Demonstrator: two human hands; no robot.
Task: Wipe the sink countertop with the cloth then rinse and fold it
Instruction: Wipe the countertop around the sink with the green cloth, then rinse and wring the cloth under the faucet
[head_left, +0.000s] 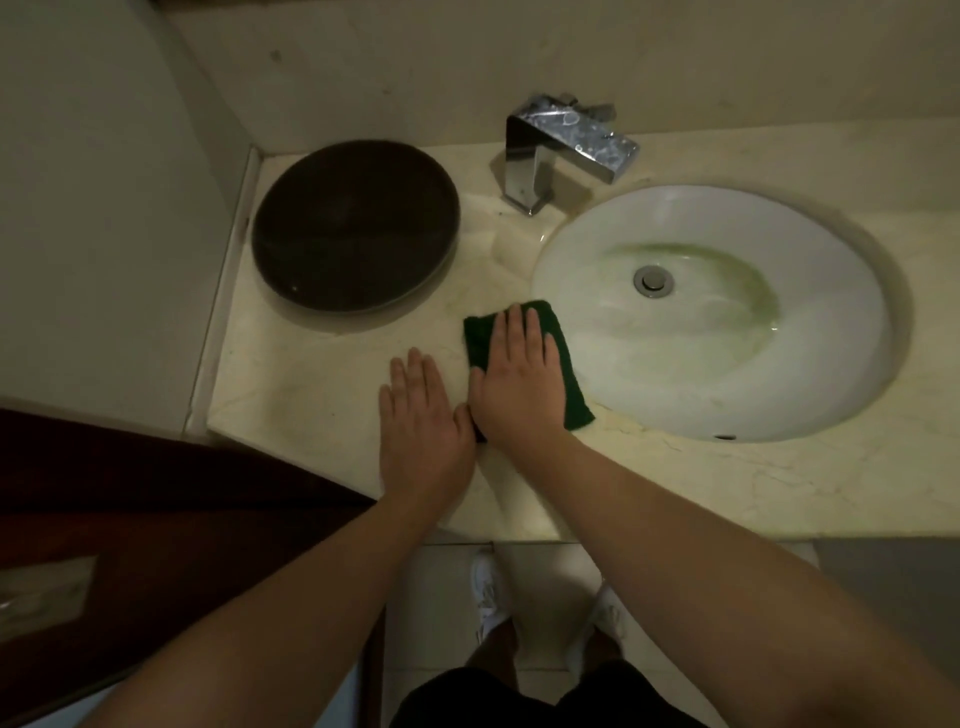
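Observation:
A dark green cloth (570, 384) lies folded flat on the beige marble countertop (311, 395), just left of the white oval sink basin (717, 312). My right hand (514, 379) presses flat on top of the cloth, fingers together and stretched out, covering most of it. Beside it, my left hand (421, 431) rests palm down on the bare countertop, its thumb touching the right hand's edge near the cloth. The basin holds a greenish stain around the metal drain (653, 280).
A dark round dish (356, 226) sits at the back left of the countertop near the wall corner. A square chrome faucet (563, 145) stands behind the basin. A dark wooden door (130, 519) is at the lower left. White shoes (488, 597) show on the tiled floor below.

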